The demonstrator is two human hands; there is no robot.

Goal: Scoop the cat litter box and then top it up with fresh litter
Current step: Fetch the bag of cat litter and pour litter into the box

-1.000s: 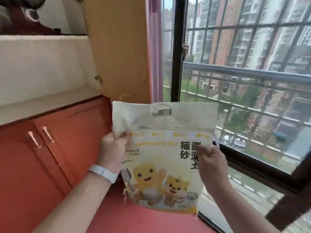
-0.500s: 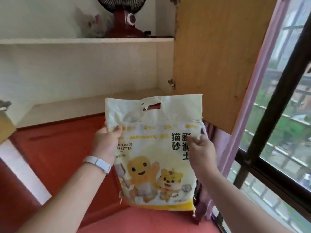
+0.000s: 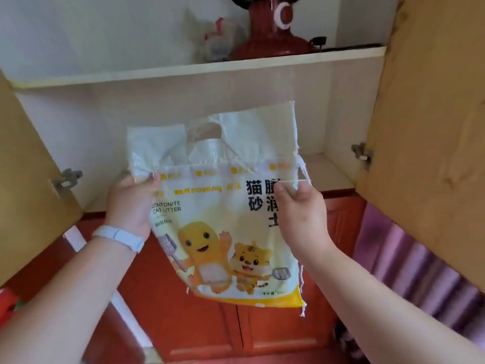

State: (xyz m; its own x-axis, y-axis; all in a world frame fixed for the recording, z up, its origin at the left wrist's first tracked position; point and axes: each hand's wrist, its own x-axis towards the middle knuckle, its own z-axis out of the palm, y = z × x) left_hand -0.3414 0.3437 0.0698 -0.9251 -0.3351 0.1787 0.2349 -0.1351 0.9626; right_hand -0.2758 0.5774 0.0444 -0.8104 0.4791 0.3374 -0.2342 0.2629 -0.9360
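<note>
Bentonite cat litter bag point(image 3: 223, 227) held upright before the open cupboard shelf point(image 3: 199, 69), left hand point(image 3: 131, 198) and right hand point(image 3: 301, 208) each pinching an upper side edge; frayed, flimsy top could tear or slip, spilling litter.

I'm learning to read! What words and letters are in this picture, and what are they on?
All the text is on the cat litter bag, held by the left hand and right hand.
"ENTONITE" over "CAT LITTER": first letter hidden by the left hand.
"猫砂": big black characters.
More black characters beside them: partly hidden by the right hand.
Yellow brand line, small grey line, bottom label: too blurred to read.
</note>
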